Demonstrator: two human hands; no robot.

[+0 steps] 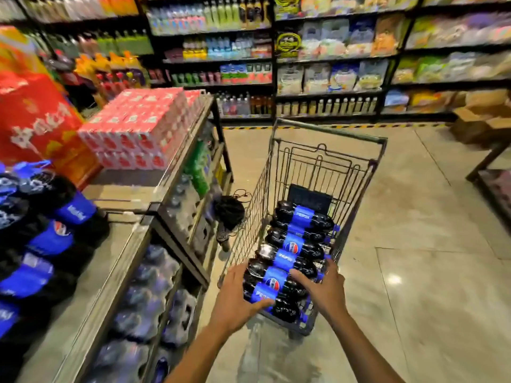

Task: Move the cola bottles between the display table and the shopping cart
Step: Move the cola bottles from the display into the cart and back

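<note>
I'm gripping the nearest Pepsi bottle (272,293) with both hands, left hand (236,295) and right hand (323,288), dark cola with a blue label, lying sideways atop others in the shopping cart (356,172).

shopping cart (326,167) 1 o'clock | cola bottles (293,244) lying inside | left hand (239,295), right hand (322,288) gripping nearest bottle (272,284) | display table (116,272) 9 o'clock

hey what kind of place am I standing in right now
Most likely a supermarket or grocery shop. Tall shelves along the back wall are packed with bottled drinks and snack bags, a wire shopping cart holds cola bottles, and a display table carries stacked drink packs.
</note>
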